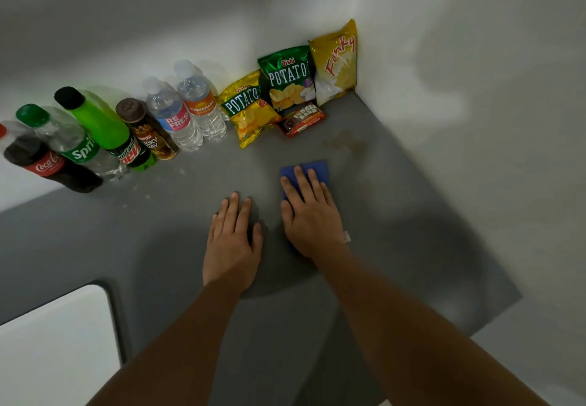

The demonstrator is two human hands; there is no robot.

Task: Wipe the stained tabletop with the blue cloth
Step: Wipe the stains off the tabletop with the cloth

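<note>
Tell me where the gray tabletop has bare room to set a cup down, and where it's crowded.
Bare room: the tabletop right of the right hand and blue cloth, out to the wall; also left of the left hand, between the Coca-Cola bottle and the white panel. Crowded: the back edge, lined with bottles and snack bags.

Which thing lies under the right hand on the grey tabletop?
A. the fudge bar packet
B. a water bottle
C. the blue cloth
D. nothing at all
C: the right hand lies flat on the blue cloth, whose far edge shows beyond its fingers.
</note>
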